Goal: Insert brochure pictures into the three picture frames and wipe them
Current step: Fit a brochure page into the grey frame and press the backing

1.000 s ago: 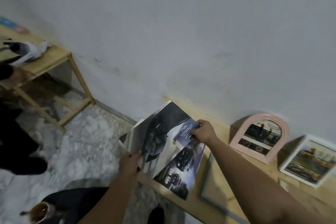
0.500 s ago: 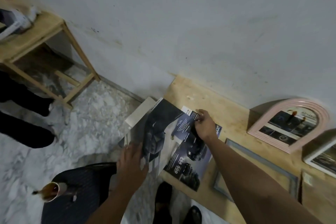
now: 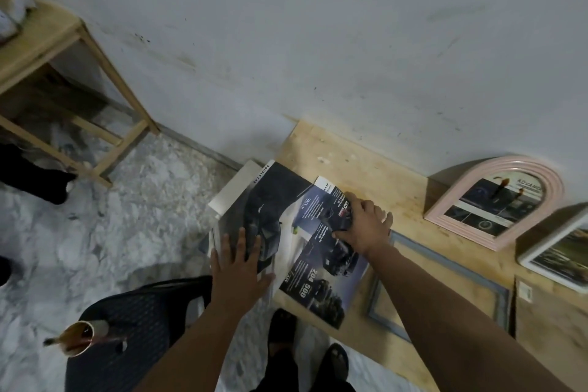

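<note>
Bare table (image 3: 366,162) lies open along the far edge, between the brochure (image 3: 321,258) on the left and the pink frame (image 3: 496,200) against the wall. Right, 2 more frames, grey (image 3: 445,264) and white (image 3: 553,261), crowd the table; a chair (image 3: 127,321) blocks near left.
</note>
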